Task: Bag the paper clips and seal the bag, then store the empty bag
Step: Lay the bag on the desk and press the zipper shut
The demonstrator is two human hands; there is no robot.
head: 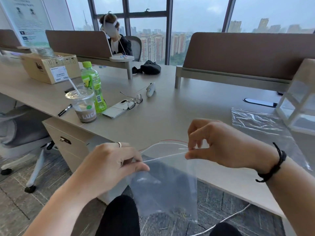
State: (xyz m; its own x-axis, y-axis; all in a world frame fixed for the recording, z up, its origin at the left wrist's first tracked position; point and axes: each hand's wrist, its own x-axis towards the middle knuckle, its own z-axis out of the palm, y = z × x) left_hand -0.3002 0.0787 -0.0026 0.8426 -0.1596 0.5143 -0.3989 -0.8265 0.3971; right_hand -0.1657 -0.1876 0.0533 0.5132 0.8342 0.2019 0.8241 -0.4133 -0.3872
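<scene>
A clear zip bag [167, 189] hangs over my lap in front of the desk edge, its mouth spread open at the top. My left hand [110, 166] pinches the left end of the zip strip. My right hand [221, 147] pinches the right end between thumb and fingers. Small pale bits at the bag's bottom may be paper clips [183, 214], too faint to be sure. A second clear bag [255, 120] lies flat on the desk at the right.
On the wooden desk [170, 116] stand a lidded drink cup [83, 106], a green bottle [93, 86], a phone [114, 110] with glasses [134, 101], a white controller [150, 89] and a white-framed clear box [300, 99]. A person sits behind the divider [78, 43]. An office chair [20, 133] is at left.
</scene>
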